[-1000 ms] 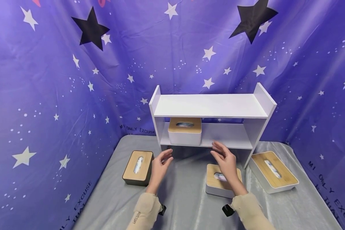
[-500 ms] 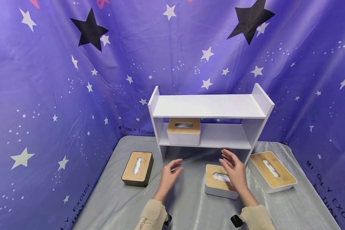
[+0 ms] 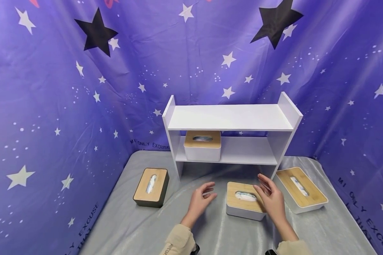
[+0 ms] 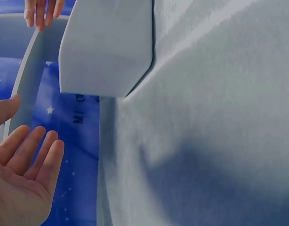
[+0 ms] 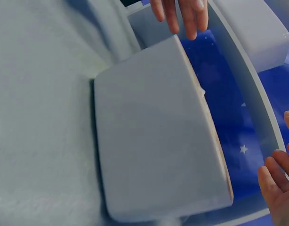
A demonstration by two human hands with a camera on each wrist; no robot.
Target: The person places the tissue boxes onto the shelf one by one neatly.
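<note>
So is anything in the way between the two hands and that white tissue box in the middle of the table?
Nothing visible. The left hand and right hand flank the white tissue box, with only bare grey cloth between.

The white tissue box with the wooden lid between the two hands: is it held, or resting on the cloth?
Resting. The white tissue box with the wooden lid sits flat on the grey cloth, with both hands open beside it.

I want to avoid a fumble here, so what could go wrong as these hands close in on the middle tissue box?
The left hand and right hand flank the white tissue box without gripping; its smooth sides might slip. The large tissue box lies close by and could get bumped. The satin cloth may slide.
</note>
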